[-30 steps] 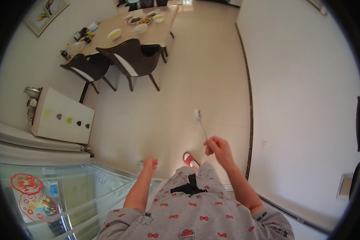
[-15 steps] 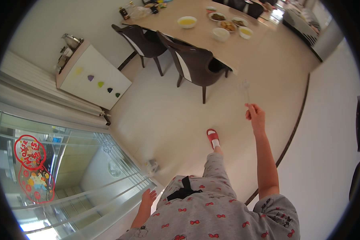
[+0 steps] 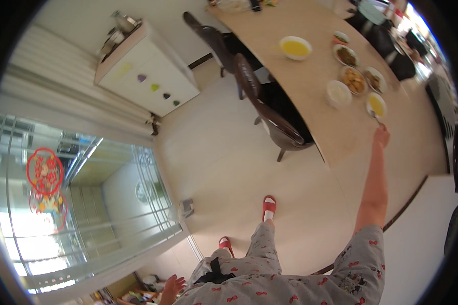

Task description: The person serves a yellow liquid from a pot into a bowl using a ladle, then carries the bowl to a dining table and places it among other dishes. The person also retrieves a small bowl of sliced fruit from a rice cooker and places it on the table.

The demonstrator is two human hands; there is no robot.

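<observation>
My right hand (image 3: 381, 136) is closed around the handle of a metal spoon (image 3: 375, 117), reaching over the table's right end. The spoon's head is at the near rim of a small white bowl of yellow soup (image 3: 376, 103); whether it touches the bowl I cannot tell. Just left of that stands a white bowl with pale contents (image 3: 339, 94). Behind them are a plate of golden-brown pieces (image 3: 353, 80), a plate of brown food (image 3: 374, 80) and a dark dish (image 3: 345, 55). My left hand (image 3: 174, 284) hangs low beside my body, fingers apart, holding nothing.
A large bowl of yellow soup (image 3: 295, 48) stands farther left on the dining table (image 3: 336, 137). Brown chairs (image 3: 275, 124) line its near side. A white cabinet (image 3: 147, 76) and a glass partition (image 3: 112, 188) are on the left; a white surface (image 3: 417, 239) is at right.
I have stepped closer to the table. My right hand has carried the spoon from above the floor to the small soup bowl. The left hand stays low at my side.
</observation>
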